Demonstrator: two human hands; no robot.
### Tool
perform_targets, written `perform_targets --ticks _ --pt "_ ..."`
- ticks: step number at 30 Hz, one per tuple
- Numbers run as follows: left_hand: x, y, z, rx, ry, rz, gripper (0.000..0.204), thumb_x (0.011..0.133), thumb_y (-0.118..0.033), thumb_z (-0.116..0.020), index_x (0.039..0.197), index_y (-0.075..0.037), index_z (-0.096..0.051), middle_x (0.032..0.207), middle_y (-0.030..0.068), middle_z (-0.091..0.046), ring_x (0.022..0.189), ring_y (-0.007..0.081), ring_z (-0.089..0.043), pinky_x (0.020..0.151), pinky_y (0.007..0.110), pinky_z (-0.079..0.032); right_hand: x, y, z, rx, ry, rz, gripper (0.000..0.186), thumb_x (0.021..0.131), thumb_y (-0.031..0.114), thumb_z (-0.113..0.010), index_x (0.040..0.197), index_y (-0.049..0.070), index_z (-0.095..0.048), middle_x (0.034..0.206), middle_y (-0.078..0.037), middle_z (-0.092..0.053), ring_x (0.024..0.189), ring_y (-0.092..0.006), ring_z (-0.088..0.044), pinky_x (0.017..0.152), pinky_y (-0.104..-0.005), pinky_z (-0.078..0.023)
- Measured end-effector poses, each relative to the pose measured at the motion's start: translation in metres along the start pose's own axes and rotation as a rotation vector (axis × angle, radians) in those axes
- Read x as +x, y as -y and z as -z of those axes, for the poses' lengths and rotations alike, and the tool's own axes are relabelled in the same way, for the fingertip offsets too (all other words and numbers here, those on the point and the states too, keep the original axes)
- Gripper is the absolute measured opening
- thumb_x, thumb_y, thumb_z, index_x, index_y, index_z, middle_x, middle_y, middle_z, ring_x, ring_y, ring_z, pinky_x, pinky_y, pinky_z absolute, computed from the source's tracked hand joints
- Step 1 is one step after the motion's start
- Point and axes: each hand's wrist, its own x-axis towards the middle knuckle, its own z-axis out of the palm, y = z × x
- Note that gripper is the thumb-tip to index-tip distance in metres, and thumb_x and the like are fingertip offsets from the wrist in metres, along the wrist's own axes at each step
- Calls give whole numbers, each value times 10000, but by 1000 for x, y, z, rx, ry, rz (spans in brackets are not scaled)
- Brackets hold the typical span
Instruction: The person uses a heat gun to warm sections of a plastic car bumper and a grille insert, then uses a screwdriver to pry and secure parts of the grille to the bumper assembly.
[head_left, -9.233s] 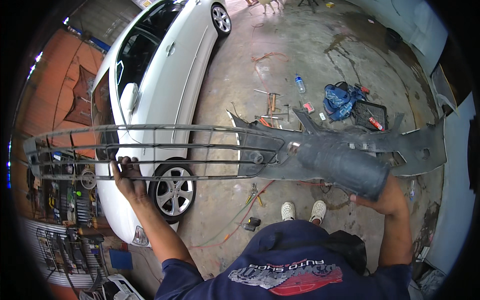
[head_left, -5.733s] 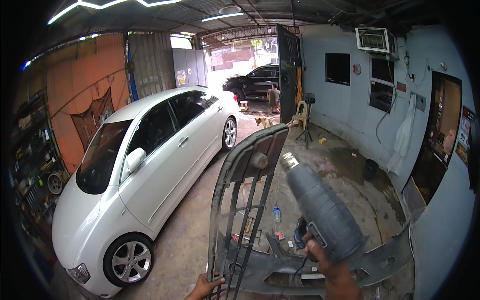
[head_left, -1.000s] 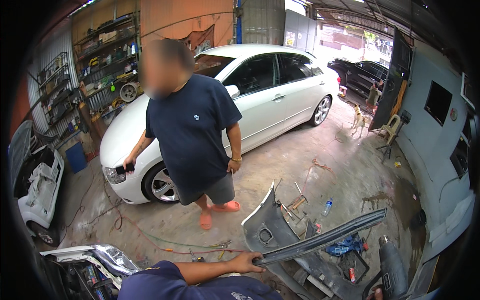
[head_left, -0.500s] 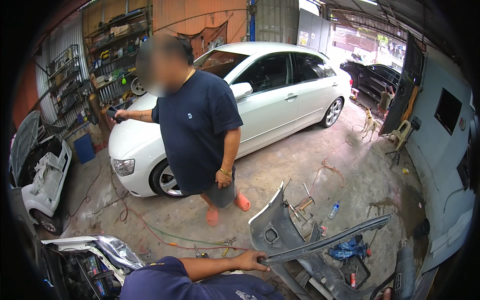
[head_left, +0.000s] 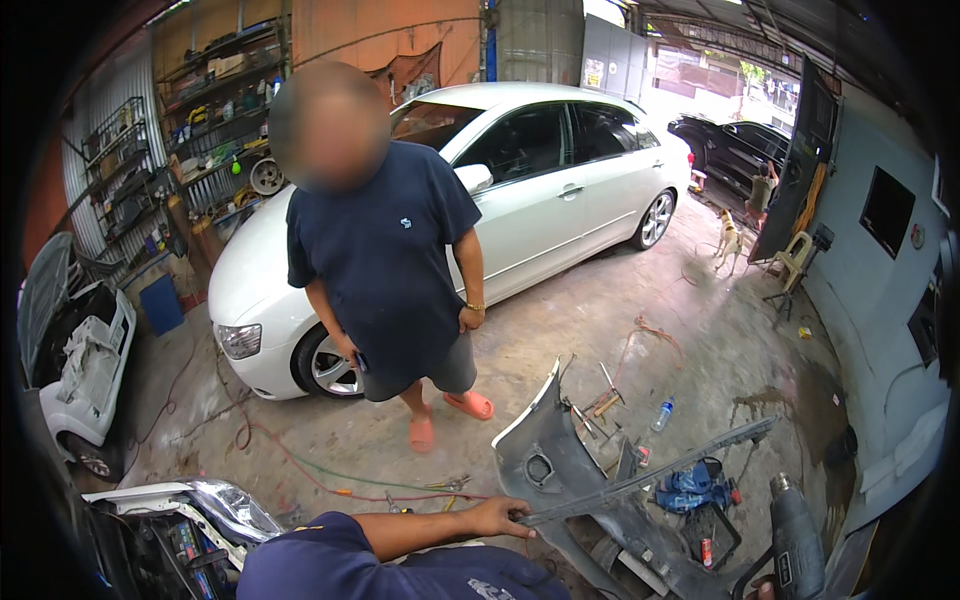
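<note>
My left hand [head_left: 502,517] is closed around the near end of a long dark plastic strip [head_left: 652,477]. The strip slants up to the right, in front of a detached car bumper [head_left: 533,428] on the floor. At the lower right edge, my right hand [head_left: 764,590] shows only a few fingertips, wrapped at a black heat gun [head_left: 797,545]. The heat gun's metal nozzle points up and lies to the right of the strip. The rest of the right hand is out of the picture.
A person in a dark shirt [head_left: 385,240] stands ahead beside a white car [head_left: 540,200]. A blue power tool [head_left: 692,487], a bottle [head_left: 663,413], a red can [head_left: 707,552] and hand tools lie near the bumper. Hoses [head_left: 300,460] cross the floor. A headlight [head_left: 232,508] sits at my left.
The heat gun has come further into view, its nozzle now showing. The strip's far end has dropped slightly. The other person has turned toward me and lowered the arm holding a dark phone-like object.
</note>
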Motion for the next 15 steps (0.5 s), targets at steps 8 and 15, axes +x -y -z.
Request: perform_targets --ticks 8,15 --pt "4 0 8 53 101 122 552 900 -470 -865 1151 -3 -712 901 27 -663 880 132 -627 786 318 -510 -1 -13 5 28 -82 -102 250 912 136 -879 1067 1 -737 817 -69 -717 630 -163 -615 578 -306 -523" --pt "-14 11 -2 68 19 96 620 868 -494 -877 1181 19 -724 889 36 -667 878 134 -642 796 311 -518 10 -37 4 -34 -97 52 428 894 264 -861 1172 4 -664 905 -83 -687 662 -185 -639 589 -346 -523"
